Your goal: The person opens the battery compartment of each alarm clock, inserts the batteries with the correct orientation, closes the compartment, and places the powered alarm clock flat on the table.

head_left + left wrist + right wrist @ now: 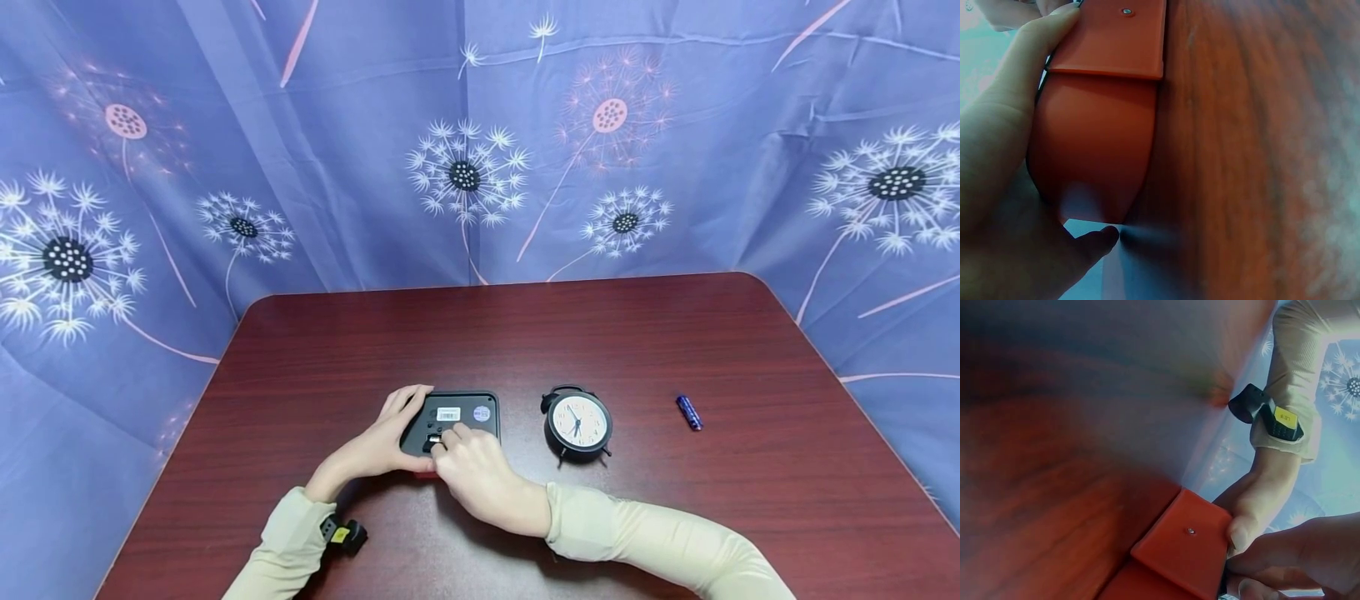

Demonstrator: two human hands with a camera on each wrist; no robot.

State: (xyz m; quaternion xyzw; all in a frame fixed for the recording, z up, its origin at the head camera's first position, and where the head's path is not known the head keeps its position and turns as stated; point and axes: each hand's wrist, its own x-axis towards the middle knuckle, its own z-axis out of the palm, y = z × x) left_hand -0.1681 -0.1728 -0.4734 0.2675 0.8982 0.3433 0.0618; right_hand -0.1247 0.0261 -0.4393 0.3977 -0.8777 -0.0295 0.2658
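A red-cased device lies on the table with its black back panel (465, 405) facing up. The panel carries a barcode label, a round sticker and small knobs. My left hand (381, 440) grips its left end, thumb along the near side and fingers at the far edge. In the left wrist view the red casing (1094, 137) stands close beside that thumb. At the battery slot, the curled fingers of my right hand (480, 473) pinch a small battery (434, 439), mostly hidden by them. The right wrist view shows a screw in the red casing (1188, 534) beside both hands.
A black twin-bell alarm clock (578, 423) with a white dial stands right of the device. Farther right, a blue battery (689, 412) lies on the dark red wooden table (360, 333). A patterned blue curtain (360, 167) hangs behind the table.
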